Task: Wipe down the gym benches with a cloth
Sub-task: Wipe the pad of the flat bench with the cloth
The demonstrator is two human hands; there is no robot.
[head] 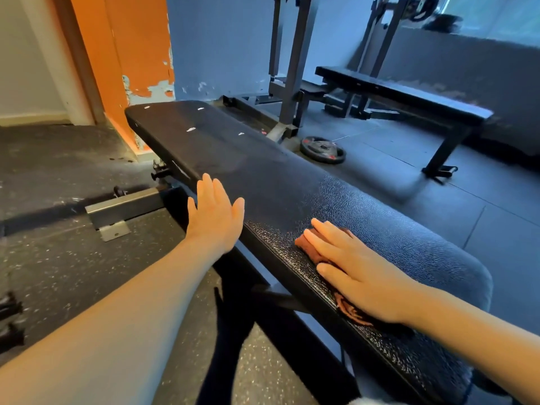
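A long black bench (263, 176) stretches away. The left hand (214, 217) is at its left edge, fingers straight and together. The right hand (359, 276), fingers straight, presses a reddish-brown cloth (309, 247) flat on the near end.

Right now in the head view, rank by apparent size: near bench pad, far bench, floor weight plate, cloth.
1. near bench pad, helped by nearness to the camera.
2. far bench.
3. floor weight plate and cloth: unsure, because the right hand covers most of the cloth.
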